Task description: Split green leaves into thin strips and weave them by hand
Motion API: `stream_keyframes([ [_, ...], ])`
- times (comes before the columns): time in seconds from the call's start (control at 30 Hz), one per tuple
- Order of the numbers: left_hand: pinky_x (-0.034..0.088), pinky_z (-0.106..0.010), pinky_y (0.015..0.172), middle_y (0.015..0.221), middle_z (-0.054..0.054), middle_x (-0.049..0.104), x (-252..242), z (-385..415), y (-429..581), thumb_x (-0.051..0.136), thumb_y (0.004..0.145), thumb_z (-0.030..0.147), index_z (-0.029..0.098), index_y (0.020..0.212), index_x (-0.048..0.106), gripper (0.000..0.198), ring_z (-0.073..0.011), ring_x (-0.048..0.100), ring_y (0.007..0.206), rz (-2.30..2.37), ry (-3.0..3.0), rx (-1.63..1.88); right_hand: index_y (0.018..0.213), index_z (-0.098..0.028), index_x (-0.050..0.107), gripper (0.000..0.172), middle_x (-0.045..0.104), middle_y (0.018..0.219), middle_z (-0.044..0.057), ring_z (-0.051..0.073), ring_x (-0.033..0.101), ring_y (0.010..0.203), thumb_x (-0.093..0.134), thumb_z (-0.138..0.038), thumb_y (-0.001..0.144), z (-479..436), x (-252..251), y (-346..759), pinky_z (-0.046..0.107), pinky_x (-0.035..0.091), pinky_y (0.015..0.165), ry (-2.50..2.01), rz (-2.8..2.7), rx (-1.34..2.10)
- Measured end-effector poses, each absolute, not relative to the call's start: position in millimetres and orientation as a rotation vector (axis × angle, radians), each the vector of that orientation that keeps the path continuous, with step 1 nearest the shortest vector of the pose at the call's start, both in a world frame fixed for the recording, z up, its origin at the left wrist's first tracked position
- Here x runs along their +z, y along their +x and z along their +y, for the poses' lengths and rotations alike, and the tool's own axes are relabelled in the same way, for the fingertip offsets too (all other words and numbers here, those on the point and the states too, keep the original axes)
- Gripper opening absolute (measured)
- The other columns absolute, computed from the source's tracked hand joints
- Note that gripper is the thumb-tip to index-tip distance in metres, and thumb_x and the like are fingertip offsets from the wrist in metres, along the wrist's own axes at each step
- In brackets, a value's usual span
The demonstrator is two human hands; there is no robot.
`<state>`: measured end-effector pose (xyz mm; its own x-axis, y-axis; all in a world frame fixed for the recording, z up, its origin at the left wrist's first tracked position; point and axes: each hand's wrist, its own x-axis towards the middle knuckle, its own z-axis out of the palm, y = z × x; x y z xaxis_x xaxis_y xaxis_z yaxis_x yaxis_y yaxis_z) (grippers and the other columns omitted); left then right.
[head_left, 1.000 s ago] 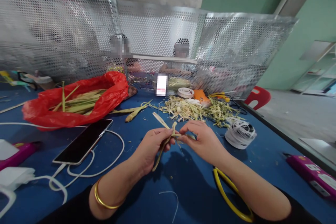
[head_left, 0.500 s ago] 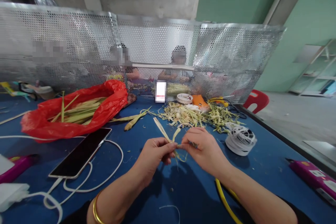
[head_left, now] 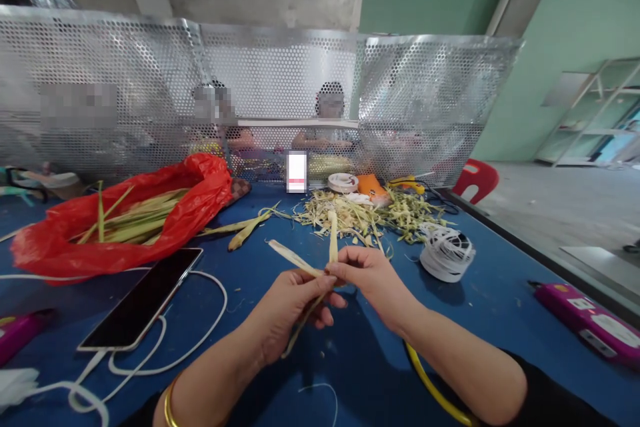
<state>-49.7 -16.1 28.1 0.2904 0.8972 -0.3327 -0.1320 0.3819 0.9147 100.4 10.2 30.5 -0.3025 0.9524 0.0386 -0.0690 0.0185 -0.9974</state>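
Leaf strips (head_left: pixel 295 258) crossed above the blue tabletop (head_left: pixel 270 390), pinched by the left hand (head_left: pixel 295 300) and right hand (head_left: pixel 369 282) together. Loose ends suggested unfinished work; more leaves (head_left: pixel 150 219) lay in the red plastic bag (head_left: pixel 207 180). Fingers (head_left: pixel 316 287) hid the crossing itself, and the right forearm (head_left: pixel 457 347) partly covered a yellow tube (head_left: pixel 428 381).

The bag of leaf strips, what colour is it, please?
The bag is red, clearest in the head view.

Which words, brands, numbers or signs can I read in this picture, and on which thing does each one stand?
"B-", it seems, on the purple object at right; its remaining print is too blurred.
Too small to read: marks on the tape roll and orange packet.
Pixelated, unreadable: the bright screen.
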Motion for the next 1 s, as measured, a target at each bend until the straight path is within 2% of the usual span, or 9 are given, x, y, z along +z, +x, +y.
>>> stream_keyframes([
  [0.23, 0.044, -0.021, 0.054, 0.065, -0.006, 0.069, 27, -17, -49, 0.067, 0.073, 0.034, 0.010, 0.081, 0.072, 0.025, -0.0097, 0.058, 0.050, 1.024, 0.969, 0.792, 0.056, -0.018, 0.051, 0.024, 0.050, 0.054, -0.004, 0.010, 0.043, 0.053, 0.064, -0.030, 0.072, 11, 23, 98, 0.024, 0.035, 0.052, -1.070, -1.438, 1.195],
  [0.3, 0.046, -0.022, 0.058, 0.066, -0.006, 0.069, 26, -17, -49, 0.068, 0.073, 0.034, 0.010, 0.082, 0.072, 0.026, -0.0108, 0.060, 0.054, 1.006, 0.944, 0.824, 0.058, -0.018, 0.054, 0.022, 0.053, 0.058, -0.003, 0.013, 0.048, 0.057, 0.061, -0.030, 0.075, 12, 23, 100, 0.025, 0.037, 0.056, -1.117, -1.543, 1.054],
  [0.37, 0.047, -0.023, 0.065, 0.070, -0.007, 0.070, 26, -17, -50, 0.070, 0.072, 0.037, 0.011, 0.085, 0.072, 0.029, -0.0125, 0.063, 0.061, 0.975, 0.897, 0.903, 0.070, -0.019, 0.060, 0.012, 0.062, 0.073, 0.001, 0.017, 0.055, 0.072, 0.059, -0.028, 0.078, 12, 26, 103, 0.028, 0.041, 0.066, -1.132, -1.652, 0.797],
  [0.43, 0.048, -0.024, 0.072, 0.077, -0.007, 0.072, 27, -15, -51, 0.071, 0.072, 0.036, 0.012, 0.090, 0.072, 0.030, -0.0136, 0.064, 0.072, 0.922, 0.834, 1.002, 0.082, -0.021, 0.062, 0.008, 0.065, 0.087, 0.003, 0.020, 0.056, 0.086, 0.058, -0.028, 0.080, 8, 29, 106, 0.030, 0.041, 0.075, -1.104, -1.710, 0.528],
  [0.5, 0.047, -0.023, 0.078, 0.084, -0.007, 0.073, 29, -12, -54, 0.076, 0.068, 0.029, 0.014, 0.093, 0.072, 0.029, -0.0134, 0.064, 0.079, 0.873, 0.773, 1.101, 0.076, -0.021, 0.060, 0.012, 0.063, 0.080, 0.003, 0.019, 0.056, 0.080, 0.057, -0.031, 0.083, 2, 31, 107, 0.030, 0.041, 0.072, -1.070, -1.760, 0.422],
  [0.6, 0.046, -0.022, 0.083, 0.086, -0.006, 0.073, 32, -10, -56, 0.079, 0.062, 0.019, 0.015, 0.090, 0.073, 0.029, -0.0140, 0.064, 0.083, 0.845, 0.727, 1.231, 0.066, -0.021, 0.059, 0.022, 0.060, 0.068, 0.001, 0.017, 0.054, 0.066, 0.058, -0.034, 0.083, -6, 27, 100, 0.028, 0.040, 0.064, -1.074, -1.846, 0.600],
  [0.77, 0.046, -0.026, 0.084, 0.088, -0.008, 0.073, 29, -12, -52, 0.077, 0.065, 0.020, 0.014, 0.085, 0.075, 0.022, -0.0174, 0.065, 0.085, 0.823, 0.730, 1.213, 0.069, -0.019, 0.065, 0.011, 0.066, 0.076, 0.002, 0.018, 0.057, 0.074, 0.062, -0.026, 0.077, -11, 15, 83, 0.027, 0.042, 0.070, -1.085, -1.775, 1.016],
  [0.9, 0.045, -0.022, 0.083, 0.089, -0.008, 0.073, 27, -13, -50, 0.074, 0.068, 0.020, 0.014, 0.086, 0.074, 0.019, -0.0153, 0.064, 0.086, 0.840, 0.736, 1.220, 0.061, -0.018, 0.054, 0.021, 0.055, 0.064, -0.001, 0.015, 0.049, 0.064, 0.056, -0.027, 0.080, -11, 14, 83, 0.026, 0.038, 0.061, -1.099, -1.755, 1.029],
  [1.0, 0.047, -0.023, 0.082, 0.083, -0.007, 0.074, 27, -10, -51, 0.072, 0.071, 0.016, 0.014, 0.090, 0.072, 0.020, -0.0150, 0.065, 0.083, 0.868, 0.712, 1.258, 0.060, -0.019, 0.049, 0.022, 0.052, 0.067, -0.001, 0.014, 0.047, 0.067, 0.054, -0.024, 0.080, -11, 17, 87, 0.025, 0.037, 0.063, -1.051, -1.799, 1.000],
])
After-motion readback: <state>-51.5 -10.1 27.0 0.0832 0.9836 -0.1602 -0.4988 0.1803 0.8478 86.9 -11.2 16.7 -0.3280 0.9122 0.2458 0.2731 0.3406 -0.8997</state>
